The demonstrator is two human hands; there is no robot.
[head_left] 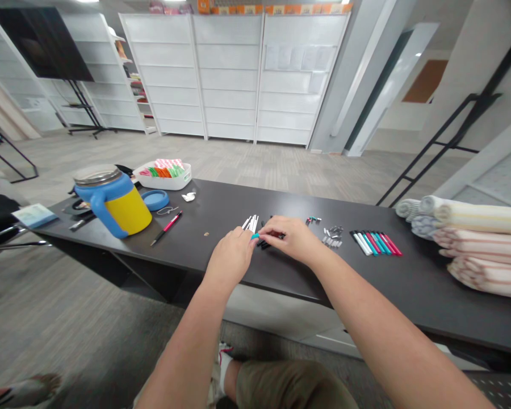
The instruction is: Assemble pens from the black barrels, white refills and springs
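A small teal pen part (255, 236) sits between my two hands over the dark table. My left hand (233, 250) is closed on it with thumb and fingers. The fingertips of my right hand (293, 236) are pinched together at its other side; what they grip is mostly hidden. Just behind my left hand lie several thin white sticks (251, 222). Black pen parts (264, 245) show partly beneath my right hand. To its right are small red and dark pieces (314, 220), a cluster of clear and silvery pieces (333, 236), and a row of white, teal and red pens (376, 242).
A blue and yellow jug (125, 204), a blue lid (155, 199), a red and black pen (167, 228) and a white basket of colourful packets (174, 180) stand to the left. Rolled cloths (485, 227) are stacked at the right end of the dark table (221, 199).
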